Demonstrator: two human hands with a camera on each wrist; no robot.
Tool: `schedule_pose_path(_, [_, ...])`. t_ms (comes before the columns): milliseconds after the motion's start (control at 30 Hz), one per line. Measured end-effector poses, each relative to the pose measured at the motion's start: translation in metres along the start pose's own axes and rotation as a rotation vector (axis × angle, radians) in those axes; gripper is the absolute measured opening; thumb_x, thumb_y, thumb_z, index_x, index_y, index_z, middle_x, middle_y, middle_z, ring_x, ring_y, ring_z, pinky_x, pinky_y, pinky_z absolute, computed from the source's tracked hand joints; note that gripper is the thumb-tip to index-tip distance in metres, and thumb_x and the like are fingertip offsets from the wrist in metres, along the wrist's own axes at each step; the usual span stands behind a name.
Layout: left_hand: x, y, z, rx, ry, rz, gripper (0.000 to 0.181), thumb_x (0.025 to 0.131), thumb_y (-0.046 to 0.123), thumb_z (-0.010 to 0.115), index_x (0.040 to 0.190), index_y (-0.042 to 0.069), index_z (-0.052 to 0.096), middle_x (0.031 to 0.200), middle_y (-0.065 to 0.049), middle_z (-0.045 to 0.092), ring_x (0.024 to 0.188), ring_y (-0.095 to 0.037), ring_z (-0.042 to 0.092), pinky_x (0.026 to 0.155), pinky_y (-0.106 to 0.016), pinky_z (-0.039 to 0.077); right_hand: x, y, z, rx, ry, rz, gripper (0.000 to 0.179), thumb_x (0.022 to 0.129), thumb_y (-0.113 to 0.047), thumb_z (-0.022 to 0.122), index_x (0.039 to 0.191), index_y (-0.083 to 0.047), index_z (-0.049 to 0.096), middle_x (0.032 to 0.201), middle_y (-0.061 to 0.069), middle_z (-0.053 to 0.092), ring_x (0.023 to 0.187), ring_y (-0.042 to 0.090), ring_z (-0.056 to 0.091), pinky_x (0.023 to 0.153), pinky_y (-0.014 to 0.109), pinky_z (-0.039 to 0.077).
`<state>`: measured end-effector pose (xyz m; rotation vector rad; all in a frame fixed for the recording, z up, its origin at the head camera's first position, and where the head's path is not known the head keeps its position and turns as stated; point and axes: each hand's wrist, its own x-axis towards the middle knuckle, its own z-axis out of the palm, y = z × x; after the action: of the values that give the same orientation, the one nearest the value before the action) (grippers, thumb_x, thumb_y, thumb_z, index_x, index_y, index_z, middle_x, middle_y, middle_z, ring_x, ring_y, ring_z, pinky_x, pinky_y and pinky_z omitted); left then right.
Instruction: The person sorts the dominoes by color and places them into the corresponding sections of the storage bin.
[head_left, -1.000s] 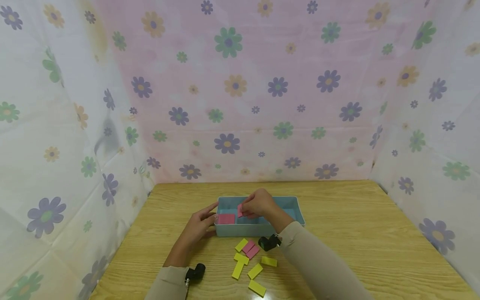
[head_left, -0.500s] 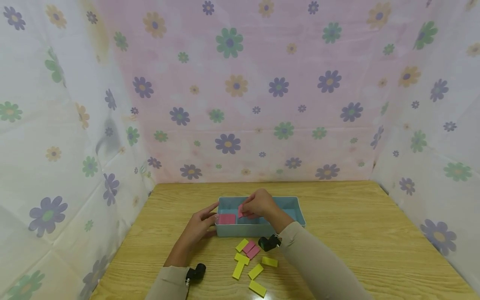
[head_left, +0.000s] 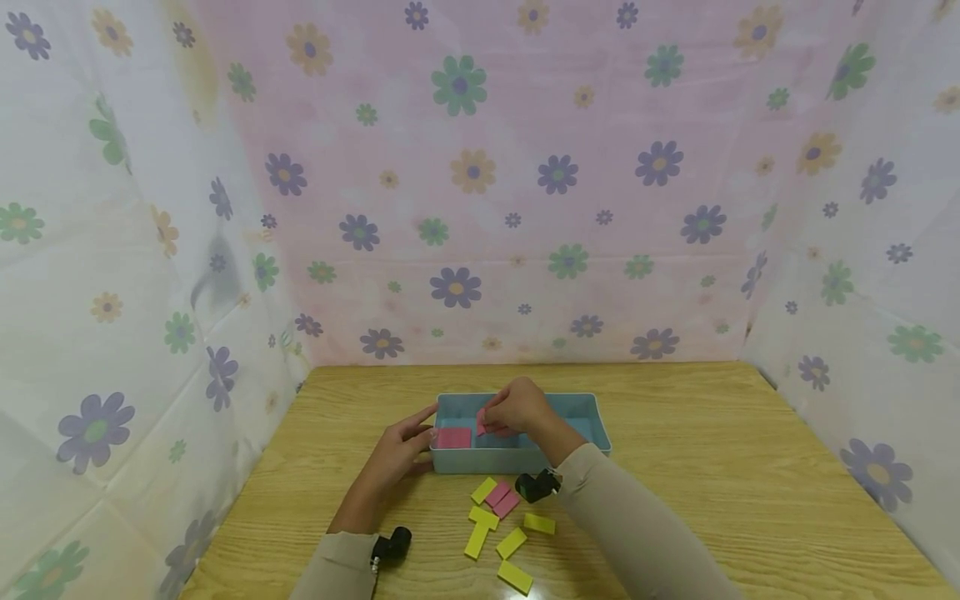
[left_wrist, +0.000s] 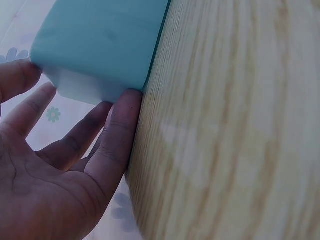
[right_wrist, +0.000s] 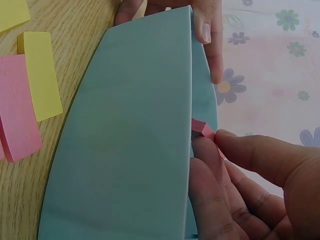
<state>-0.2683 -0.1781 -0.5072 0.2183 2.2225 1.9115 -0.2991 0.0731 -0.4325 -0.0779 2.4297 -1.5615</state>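
A light blue rectangular box (head_left: 480,461) stands on the table. My left hand (head_left: 399,450) rests against its left end; in the left wrist view its fairly straight fingers (left_wrist: 117,127) touch the end wall. My right hand (head_left: 517,406) reaches over the front wall and pinches a small pink block (head_left: 482,422) between thumb and fingers inside the box. In the right wrist view the front wall partly hides that block (right_wrist: 202,128) and the fingertips. More pink blocks (head_left: 453,437) lie flush together in the box's left end.
In front of the box lie two loose pink blocks (head_left: 504,502) and several yellow blocks (head_left: 512,543). The wooden table (head_left: 712,483) backs onto flower-printed cloth walls (head_left: 525,258). A black wrist camera (head_left: 537,485) sits close to the box's front wall.
The view has shifted very slightly. Both hands keep their places, and the pinched pink block tilts a little within the right fingers.
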Motion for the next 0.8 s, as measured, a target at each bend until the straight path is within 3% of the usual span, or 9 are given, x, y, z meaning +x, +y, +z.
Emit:
schedule_pose_path(367, [0.002,0.002,0.001,0.000,0.010,-0.020,0.053,0.109,0.017,0.053,0.160,0.027,0.043,0.149,-0.022,0.054,0.124,-0.037,0.065,0.092,-0.050,0.061,-0.001,0.002,0.000,0.021,0.005,-0.003,0.016,0.087,-0.007,0.081,0.099,0.003,0.078,0.087,0.012,0.079,0.080,0.026,0.078,0.074,0.042,0.065])
schedule_pose_path(500, [0.002,0.001,0.000,0.000,0.005,-0.014,0.053,0.109,0.017,0.053,0.160,0.026,0.042,0.149,-0.023,0.054,0.124,-0.037,0.065,0.092,-0.050,0.061,-0.003,-0.001,-0.001,0.019,-0.012,0.004,0.018,0.090,-0.011,0.078,0.102,0.003,0.077,0.097,0.015,0.079,0.085,0.029,0.078,0.075,0.042,0.065])
schedule_pose_path(633, [0.002,0.001,0.000,-0.008,0.002,-0.025,0.053,0.109,0.018,0.054,0.160,0.028,0.043,0.149,-0.022,0.054,0.125,-0.037,0.065,0.092,-0.050,0.061,-0.007,-0.006,0.000,0.004,-0.079,0.031,0.042,0.095,-0.025,0.075,0.120,0.009,0.068,0.114,0.023,0.074,0.096,0.036,0.077,0.081,0.044,0.064])
schedule_pose_path(800, [0.002,0.000,0.000,-0.008,-0.007,-0.018,0.053,0.109,0.018,0.054,0.160,0.027,0.043,0.148,-0.023,0.055,0.125,-0.038,0.065,0.092,-0.050,0.061,-0.011,-0.012,0.004,-0.101,-0.158,0.049,0.079,0.097,-0.047,0.071,0.146,0.010,0.048,0.139,0.025,0.060,0.110,0.036,0.070,0.090,0.048,0.060])
